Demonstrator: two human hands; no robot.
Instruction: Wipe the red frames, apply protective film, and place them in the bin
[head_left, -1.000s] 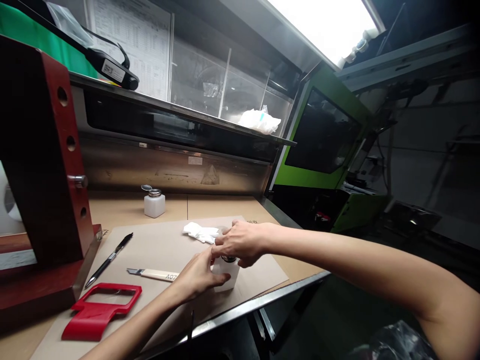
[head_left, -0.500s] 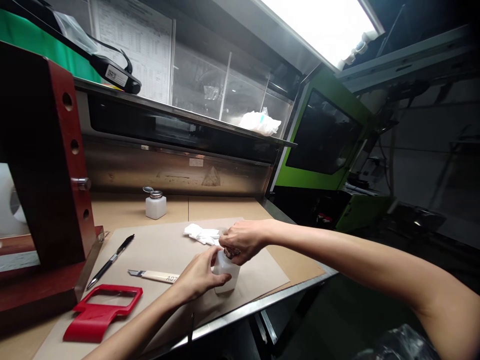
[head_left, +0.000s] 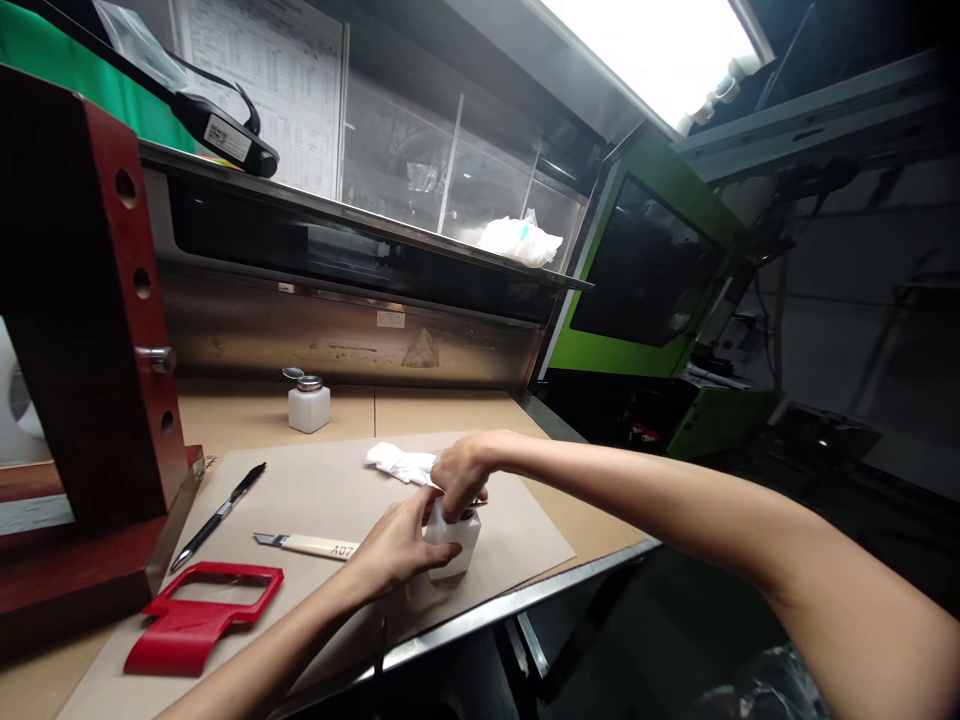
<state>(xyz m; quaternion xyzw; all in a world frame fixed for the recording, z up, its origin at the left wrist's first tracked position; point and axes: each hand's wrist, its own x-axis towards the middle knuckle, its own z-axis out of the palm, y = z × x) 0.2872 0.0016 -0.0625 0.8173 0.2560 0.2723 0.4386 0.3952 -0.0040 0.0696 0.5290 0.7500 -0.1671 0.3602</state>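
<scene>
Both hands grip the white bottle [head_left: 454, 545]: left hand [head_left: 394, 545] wraps its side, right hand [head_left: 459, 472] pinches its cap; left of it, a knife [head_left: 304, 546] reads "A07".

Open cardboard mat [head_left: 315, 490] between knife [head_left: 307, 547] and far bottle [head_left: 308, 404]; blocked left by red block [head_left: 90, 300], crowded by cloth [head_left: 400, 462].

A red handled frame [head_left: 196, 616], a pen [head_left: 217, 517] and a labelled knife [head_left: 306, 546] are lying on brown cardboard [head_left: 315, 485], while a second white bottle [head_left: 308, 403] is standing behind, near a crumpled white cloth [head_left: 399, 462].
</scene>
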